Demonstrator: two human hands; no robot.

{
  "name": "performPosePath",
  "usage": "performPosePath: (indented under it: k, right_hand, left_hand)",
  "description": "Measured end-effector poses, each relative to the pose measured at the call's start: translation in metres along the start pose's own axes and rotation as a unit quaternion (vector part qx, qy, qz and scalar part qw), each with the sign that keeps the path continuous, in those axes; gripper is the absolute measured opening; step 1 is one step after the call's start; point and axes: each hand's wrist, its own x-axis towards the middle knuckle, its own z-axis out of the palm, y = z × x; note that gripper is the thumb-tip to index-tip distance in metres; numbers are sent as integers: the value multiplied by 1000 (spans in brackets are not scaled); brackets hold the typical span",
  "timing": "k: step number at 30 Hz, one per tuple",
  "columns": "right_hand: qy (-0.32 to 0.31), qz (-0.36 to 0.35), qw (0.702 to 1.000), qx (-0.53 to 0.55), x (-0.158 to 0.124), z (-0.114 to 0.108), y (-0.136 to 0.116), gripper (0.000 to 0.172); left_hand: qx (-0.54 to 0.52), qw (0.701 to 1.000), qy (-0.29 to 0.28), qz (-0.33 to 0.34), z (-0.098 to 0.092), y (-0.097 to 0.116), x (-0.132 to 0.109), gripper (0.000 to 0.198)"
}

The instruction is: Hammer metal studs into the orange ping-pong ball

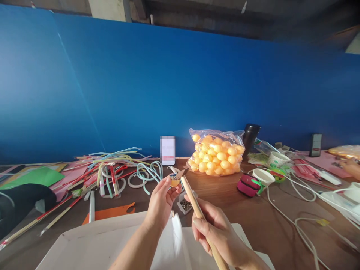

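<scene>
My left hand [161, 200] pinches a small orange ball [174, 182] between its fingertips, held up above the table. My right hand [215, 230] is wrapped round the wooden handle of a carving knife [194, 202]. The knife's short metal blade points up and left and touches the top of the ball. Both hands hover over white sheets of paper [92, 240] at the near edge of the brown table [253, 221].
A clear bag of orange balls [216, 153] stands behind my hands. Coloured tubes and sticks [118, 168] litter the left side. Paper cups [263, 176], a pink pouch [247, 185], a black flask [251, 137] and white cables [303, 210] lie on the right. A blue wall [168, 82] backs the table.
</scene>
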Motion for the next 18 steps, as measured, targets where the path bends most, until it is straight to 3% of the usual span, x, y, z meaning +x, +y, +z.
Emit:
performPosePath:
  k: [18]
  right_hand:
    - [-14, 21, 1000, 4, 0, -1, 2, 55]
  left_hand:
    - [5, 1000, 12, -8, 1, 1, -1, 19]
